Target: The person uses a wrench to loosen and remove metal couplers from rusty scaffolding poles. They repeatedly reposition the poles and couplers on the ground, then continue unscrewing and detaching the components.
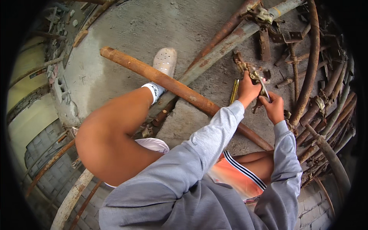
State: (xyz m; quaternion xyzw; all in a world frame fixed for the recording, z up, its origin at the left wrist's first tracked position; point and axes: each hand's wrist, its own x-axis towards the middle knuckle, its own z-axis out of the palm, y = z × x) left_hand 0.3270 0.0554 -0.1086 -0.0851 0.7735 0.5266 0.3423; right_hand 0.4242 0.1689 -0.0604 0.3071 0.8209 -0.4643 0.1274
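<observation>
Head view: a rusty clamp (256,73) is gripped by the left hand (247,90), whose fingers are closed around its lower part. The right hand (273,108) is closed on a thin metal tool (264,89), which is held against the clamp; what kind of tool it is cannot be told. The clamp is held above the concrete floor (153,23), just beside a heap of rusty pipes (326,115) at the right. A long rusty pipe (161,78) is laid slantwise across the floor and passes under the left forearm. A greyer pipe (230,42) runs from the upper right down toward the foot, and a second clamp (260,15) is fixed near its upper end. A yellow tape measure (234,91) is seen on the floor just left of the left hand. Grey sleeves are worn on both arms. The left leg is bent, and a white shoe (165,60) with a white sock is set on the floor, touching the long pipe. Orange shorts (234,176) with dark stripes are seen at the lower middle. A block wall (53,168) and more pipes are seen at the lower left.
</observation>
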